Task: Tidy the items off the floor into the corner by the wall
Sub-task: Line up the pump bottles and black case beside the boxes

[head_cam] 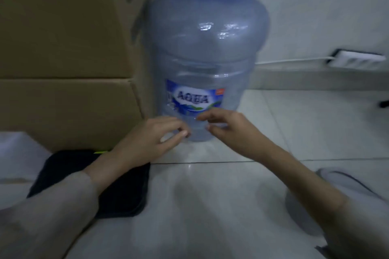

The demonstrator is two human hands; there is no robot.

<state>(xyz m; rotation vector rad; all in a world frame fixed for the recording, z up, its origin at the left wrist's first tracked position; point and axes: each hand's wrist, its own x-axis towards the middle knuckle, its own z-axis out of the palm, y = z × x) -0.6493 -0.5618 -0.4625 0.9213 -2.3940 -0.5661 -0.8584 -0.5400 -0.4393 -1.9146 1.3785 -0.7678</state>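
Observation:
A large clear blue water jug (207, 48) with an AQUA label stands upright on the pale tiled floor, close to the wall and right beside a cardboard box (63, 48). Both my hands are low in front of its base. My left hand (147, 141) hovers at the jug's lower left with loosely curled fingers that hold nothing. At the lower right, my right hand (229, 126) has its fingers relaxed and its fingertips by the jug's bottom edge. Whether either hand touches the jug is blurred.
A black flat pad (126, 191) lies on the floor under my left forearm, against the box. A white power strip (355, 60) with a cable sits on the ledge at right. A grey round object (336, 195) lies at the lower right.

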